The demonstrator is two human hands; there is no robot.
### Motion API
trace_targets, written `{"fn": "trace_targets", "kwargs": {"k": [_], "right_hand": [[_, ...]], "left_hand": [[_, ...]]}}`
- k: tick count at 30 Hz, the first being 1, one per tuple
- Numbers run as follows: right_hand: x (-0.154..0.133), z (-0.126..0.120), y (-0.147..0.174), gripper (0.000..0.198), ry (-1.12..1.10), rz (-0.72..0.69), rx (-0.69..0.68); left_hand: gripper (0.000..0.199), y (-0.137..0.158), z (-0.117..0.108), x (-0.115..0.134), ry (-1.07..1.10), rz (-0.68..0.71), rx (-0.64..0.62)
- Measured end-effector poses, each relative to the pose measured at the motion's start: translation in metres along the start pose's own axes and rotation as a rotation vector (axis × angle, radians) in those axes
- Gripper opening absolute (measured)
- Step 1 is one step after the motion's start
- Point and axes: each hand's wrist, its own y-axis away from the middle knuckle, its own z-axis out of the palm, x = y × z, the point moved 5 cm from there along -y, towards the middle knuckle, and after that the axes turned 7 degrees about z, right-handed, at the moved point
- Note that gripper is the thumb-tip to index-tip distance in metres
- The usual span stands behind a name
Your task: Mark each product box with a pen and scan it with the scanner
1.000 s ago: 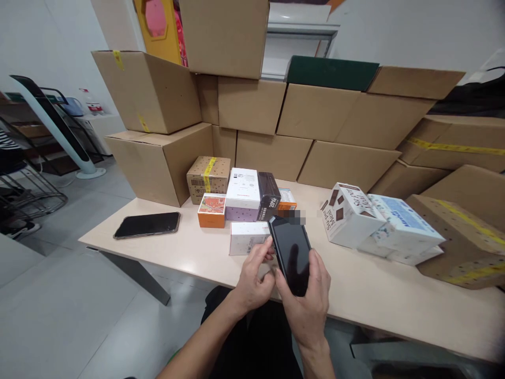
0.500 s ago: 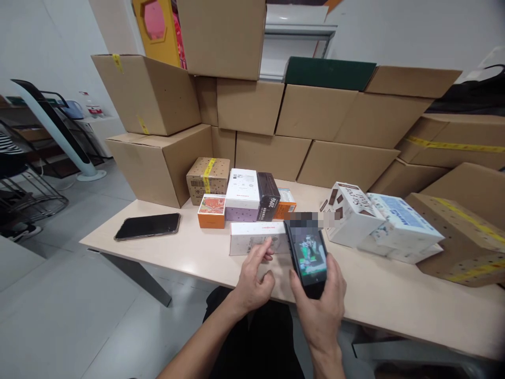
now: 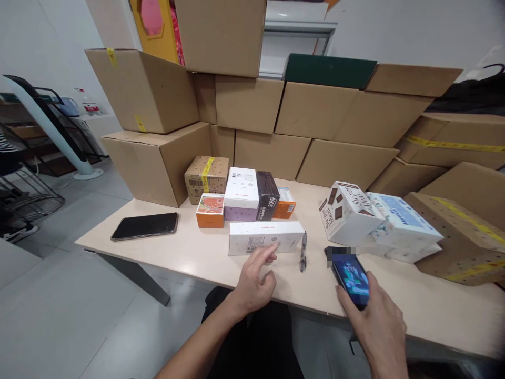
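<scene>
My right hand (image 3: 373, 321) grips a black smartphone (image 3: 352, 279) with a lit screen, thumb on one side and fingers on the other, low over the table's front edge. Nothing is in my left hand (image 3: 256, 281); its index finger stretches forward and the thumb stands apart. Its fingertips overlap the front of a long white box (image 3: 246, 241) in my view; I cannot tell whether they touch. Just right of that box lies a pen (image 3: 303, 252). A second phone (image 3: 145, 226), dark-screened, lies flat at the table's left.
Behind the white box stand an orange box (image 3: 210, 210), a white and purple box (image 3: 241, 190) and a dark box (image 3: 268, 197). A white carton (image 3: 349, 213) and a blue-white pack (image 3: 406, 221) sit to the right. Stacked cardboard boxes (image 3: 272, 152) wall off the table's back (image 3: 197, 260).
My right hand has carried the smartphone to the right and lower, tilting it more. The pen and the white box's right end now show. My left hand has hardly moved.
</scene>
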Motion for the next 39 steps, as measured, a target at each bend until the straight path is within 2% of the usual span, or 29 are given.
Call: {"fn": "trace_targets", "kwargs": {"k": [4, 6, 8, 10, 13, 16, 18, 21, 24, 26, 27, 30, 32, 35, 37, 39], "right_hand": [[0.011, 0.01, -0.002, 0.087, 0.01, 0.024, -0.069], [0.009, 0.007, -0.004, 0.087, 0.038, 0.049, -0.052], [-0.003, -0.003, -0.008, 0.084, 0.013, 0.02, -0.008], [-0.029, -0.015, -0.016, 0.08, -0.116, -0.101, -0.001], [-0.078, -0.024, -0.032, 0.069, -0.38, -0.288, -0.182], [-0.122, -0.013, -0.049, 0.071, -0.527, -0.41, -0.485], [-0.142, -0.001, -0.058, 0.076, -0.592, -0.477, -0.606], [-0.149, 0.012, -0.065, 0.067, -0.646, -0.515, -0.693], [-0.137, 0.009, -0.063, 0.048, -0.73, -0.498, -0.767], [-0.123, -0.003, -0.065, 0.045, -0.857, -0.417, -0.719], [-0.114, -0.011, -0.07, 0.048, -0.939, -0.339, -0.64], [-0.093, -0.033, -0.09, 0.058, -1.112, -0.069, -0.3], [-0.091, -0.042, -0.104, 0.06, -1.065, 0.031, -0.083], [-0.113, -0.046, -0.124, 0.054, -0.81, 0.0, 0.134], [-0.139, -0.042, -0.134, 0.047, -0.667, -0.086, 0.185], [-0.167, -0.034, -0.138, 0.042, -0.592, -0.164, 0.177]], "left_hand": [[0.075, 0.0, 0.0, 0.0, -0.017, 0.007, -0.013], [0.073, 0.0, -0.001, 0.001, -0.023, 0.009, -0.015], [0.07, -0.002, -0.001, 0.002, -0.026, 0.013, -0.021], [0.063, -0.003, -0.001, 0.004, -0.029, 0.033, -0.036], [0.053, -0.005, 0.001, 0.006, -0.041, 0.075, -0.057], [0.048, -0.006, 0.001, 0.006, -0.055, 0.083, -0.048], [0.046, -0.006, 0.0, 0.005, -0.064, 0.077, -0.039], [0.044, -0.006, -0.001, 0.005, -0.067, 0.074, -0.042], [0.044, -0.006, -0.001, 0.005, -0.044, 0.081, -0.052], [0.043, -0.005, 0.0, 0.005, -0.02, 0.087, -0.058], [0.043, -0.005, 0.001, 0.005, -0.012, 0.091, -0.06], [0.043, -0.004, 0.003, 0.006, -0.012, 0.109, -0.072], [0.043, -0.004, 0.005, 0.007, -0.025, 0.124, -0.082], [0.042, -0.005, 0.005, 0.008, -0.047, 0.138, -0.096], [0.043, -0.005, 0.005, 0.007, -0.057, 0.135, -0.101], [0.043, -0.005, 0.005, 0.006, -0.058, 0.125, -0.096]]}}
